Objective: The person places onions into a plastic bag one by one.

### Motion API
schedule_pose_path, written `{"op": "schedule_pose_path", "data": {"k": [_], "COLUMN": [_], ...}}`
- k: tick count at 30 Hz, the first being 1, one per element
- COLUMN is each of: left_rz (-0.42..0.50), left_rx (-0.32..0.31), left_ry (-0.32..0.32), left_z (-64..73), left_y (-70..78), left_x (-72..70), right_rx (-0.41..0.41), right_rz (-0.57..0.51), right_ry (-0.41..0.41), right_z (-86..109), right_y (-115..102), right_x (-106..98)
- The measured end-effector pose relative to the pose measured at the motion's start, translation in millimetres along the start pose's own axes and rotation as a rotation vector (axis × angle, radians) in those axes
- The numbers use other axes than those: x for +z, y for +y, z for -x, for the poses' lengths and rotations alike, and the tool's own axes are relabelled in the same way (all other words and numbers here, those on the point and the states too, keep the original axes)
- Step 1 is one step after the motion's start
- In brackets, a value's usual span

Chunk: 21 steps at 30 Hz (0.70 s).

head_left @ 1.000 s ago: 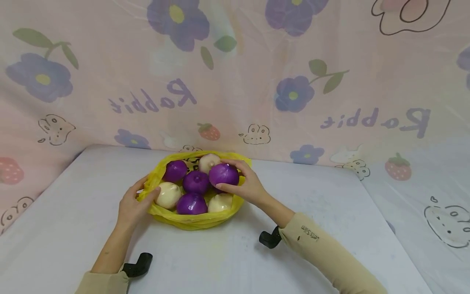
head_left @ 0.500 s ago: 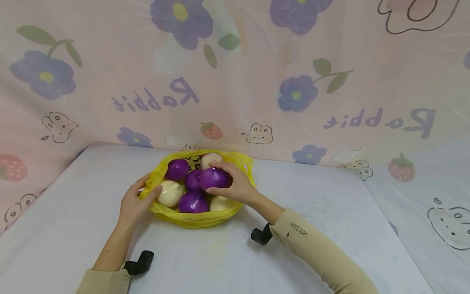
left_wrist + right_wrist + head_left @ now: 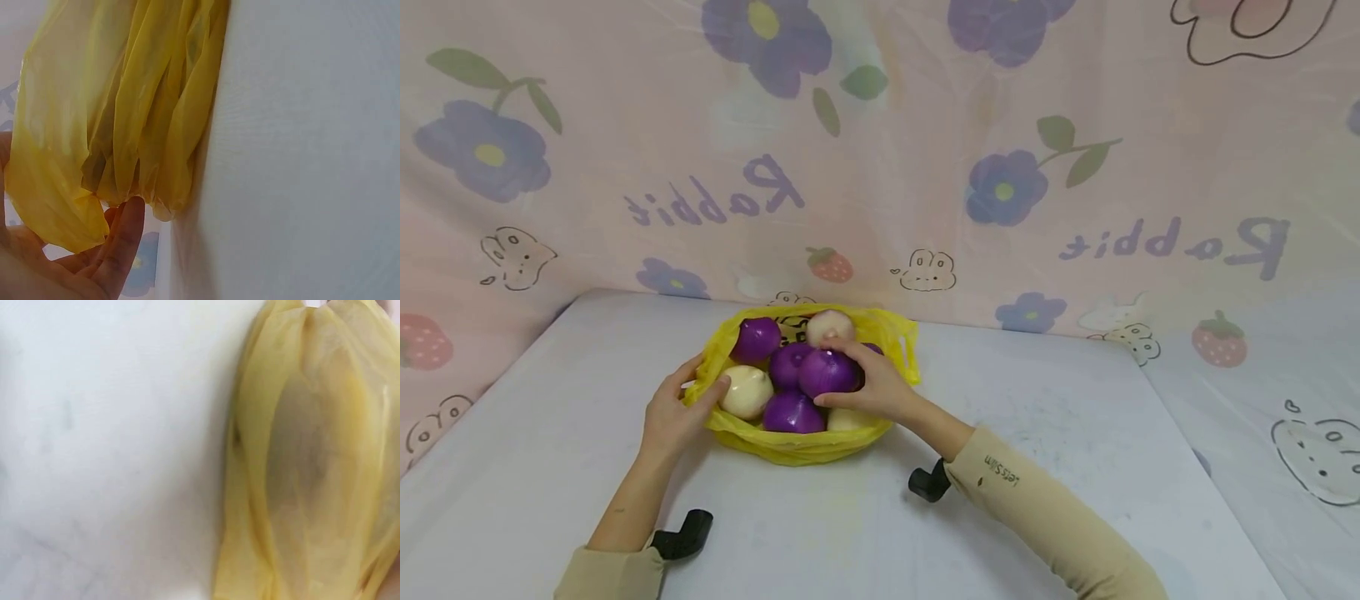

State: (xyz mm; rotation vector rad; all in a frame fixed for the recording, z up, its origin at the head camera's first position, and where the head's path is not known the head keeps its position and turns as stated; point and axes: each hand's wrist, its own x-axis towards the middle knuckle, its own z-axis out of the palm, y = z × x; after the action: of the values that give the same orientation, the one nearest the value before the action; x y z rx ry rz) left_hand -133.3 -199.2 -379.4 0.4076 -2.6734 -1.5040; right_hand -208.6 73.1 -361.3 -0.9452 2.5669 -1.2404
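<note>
A yellow plastic bag point(image 3: 805, 450) lies with its mouth spread wide, holding several purple and white onions. My left hand point(image 3: 673, 417) pinches the bag's left rim, thumb inside beside a white onion point(image 3: 747, 392) and fingers outside; the left wrist view shows the fingers behind the yellow film point(image 3: 56, 187). My right hand point(image 3: 883, 385) reaches over the right rim and holds a purple onion point(image 3: 830, 372) between thumb and fingers. Another purple onion point(image 3: 793, 412) lies in front of it, and a white onion point(image 3: 831, 327) behind. The right wrist view is filled by the bag's side point(image 3: 312, 456), hiding most of the hand.
The bag rests on a white table point(image 3: 1037, 467). A patterned curtain point(image 3: 880, 167) hangs right behind the table's far edge. Black angled pieces point(image 3: 685, 533) stick out at both wrists by the beige sleeves point(image 3: 1045, 517).
My right hand has moved left and slightly down with the purple onion, toward the bag's middle, uncovering some purple behind the hand. The left hand stays at the rim.
</note>
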Motion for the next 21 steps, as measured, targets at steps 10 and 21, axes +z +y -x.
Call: {"op": "schedule_pose_path", "data": {"k": [10, 21], "left_rz": [0.001, -0.057], "left_rx": [-0.009, 0.09], "left_ry": [-0.002, 0.076], "left_z": [-1.7, -2.9], "left_y": [-2.0, -1.4], "left_x": [-1.0, 1.0], "right_rx": [-0.074, 0.052], "right_rz": [0.051, -0.022], "right_ry": [-0.044, 0.002], "right_z": [-3.6, 6.8], "right_y": [1.8, 3.9], "right_x": [0.4, -14.4]}}
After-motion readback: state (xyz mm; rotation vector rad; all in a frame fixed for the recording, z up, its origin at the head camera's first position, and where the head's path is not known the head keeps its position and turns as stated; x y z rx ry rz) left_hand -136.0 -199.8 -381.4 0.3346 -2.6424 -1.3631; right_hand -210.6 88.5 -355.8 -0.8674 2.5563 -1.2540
